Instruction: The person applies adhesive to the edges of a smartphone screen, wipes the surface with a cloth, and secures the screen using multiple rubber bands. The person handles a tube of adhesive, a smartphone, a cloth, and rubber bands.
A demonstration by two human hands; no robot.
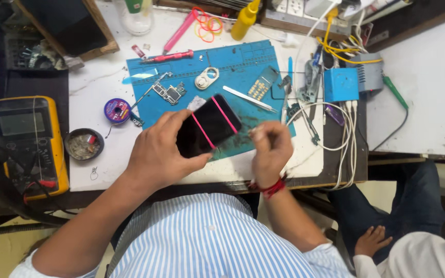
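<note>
Black phone (two pink bands) tilted, held

phone above mat, multimeter far left, perhaps tweezers behind phone

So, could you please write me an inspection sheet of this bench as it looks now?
Surface: white bench with a blue mat on it.
Job's things: black phone with two pink bands round it, held above the mat.
Clutter: circuit board, tweezers, red screwdriver, solder spool, small dish, yellow bottle, rubber bands.
Hands: left hand grips the phone; right hand is closed by the phone's edge, and what it holds cannot be told.
Cables: white leads and yellow wires bunched at right.
Surroundings: yellow multimeter at left; another person's hand at lower right.
</note>
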